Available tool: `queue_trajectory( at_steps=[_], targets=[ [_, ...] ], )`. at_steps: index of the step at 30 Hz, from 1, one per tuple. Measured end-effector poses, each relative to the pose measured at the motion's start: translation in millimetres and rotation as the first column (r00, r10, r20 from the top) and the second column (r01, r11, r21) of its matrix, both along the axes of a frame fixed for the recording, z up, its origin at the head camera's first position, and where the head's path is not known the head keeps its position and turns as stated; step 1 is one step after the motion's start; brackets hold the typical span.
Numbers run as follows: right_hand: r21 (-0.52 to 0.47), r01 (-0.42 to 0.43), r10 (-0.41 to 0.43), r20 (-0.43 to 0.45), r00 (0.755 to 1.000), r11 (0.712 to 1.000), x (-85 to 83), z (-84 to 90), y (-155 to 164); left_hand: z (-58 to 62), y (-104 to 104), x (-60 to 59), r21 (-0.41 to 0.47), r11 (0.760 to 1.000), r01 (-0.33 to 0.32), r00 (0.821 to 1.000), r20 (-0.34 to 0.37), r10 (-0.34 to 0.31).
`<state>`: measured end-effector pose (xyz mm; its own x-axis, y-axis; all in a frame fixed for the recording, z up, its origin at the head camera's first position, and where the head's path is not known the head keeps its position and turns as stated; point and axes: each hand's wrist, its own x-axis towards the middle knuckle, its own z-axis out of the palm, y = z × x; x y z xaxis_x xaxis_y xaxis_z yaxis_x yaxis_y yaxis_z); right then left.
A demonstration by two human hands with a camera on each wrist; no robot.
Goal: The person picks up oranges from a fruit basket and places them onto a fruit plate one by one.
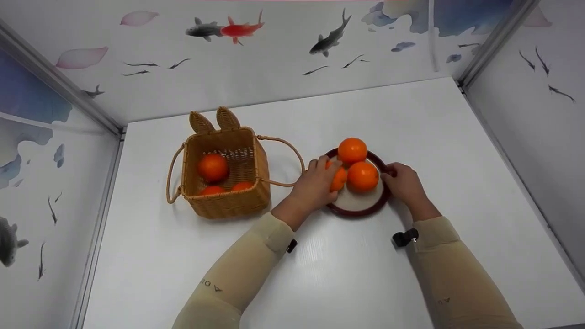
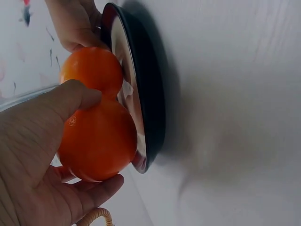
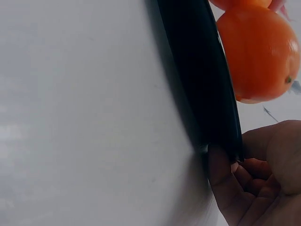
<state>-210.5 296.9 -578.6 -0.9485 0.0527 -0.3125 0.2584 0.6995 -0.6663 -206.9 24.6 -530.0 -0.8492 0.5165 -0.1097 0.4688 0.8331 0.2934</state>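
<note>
My left hand (image 1: 315,183) grips an orange (image 2: 96,141) at the left side of a round plate (image 1: 356,212), thumb on one side and fingers round the other. Two more oranges sit on the plate, one at the back (image 1: 352,151) and one in the middle (image 1: 363,177). The plate has a dark red rim and a pale inside; its outer wall looks black in the wrist views. At its right edge my right hand (image 1: 406,185) pinches the rim, with the thumb on top and fingers underneath, as the right wrist view shows.
Left of the plate stands a wicker basket (image 1: 228,208) with two ear shapes at the back and loop handles; one handle (image 1: 292,151) reaches toward my left hand. Three oranges (image 1: 213,167) lie inside. White panels (image 1: 274,68) painted with fish enclose the white table (image 1: 329,274).
</note>
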Motion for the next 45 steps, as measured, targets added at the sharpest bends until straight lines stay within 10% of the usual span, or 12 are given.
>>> queue_trajectory(
  at_steps=[31, 45],
  targets=[
    [-0.048, 0.0, 0.003, 0.066, 0.998, 0.999, -2.3, 0.5, -4.8, -2.7, -1.6, -8.4, -0.084, 0.996, -0.015, 0.997, -0.075, 0.008],
    [-0.037, -0.024, 0.026, 0.056, 0.998, 0.999, -2.3, 5.8, 2.8, 68.0, -20.0, 5.6, -0.131, 0.99, 0.06, 0.983, -0.164, -0.081]
  ],
)
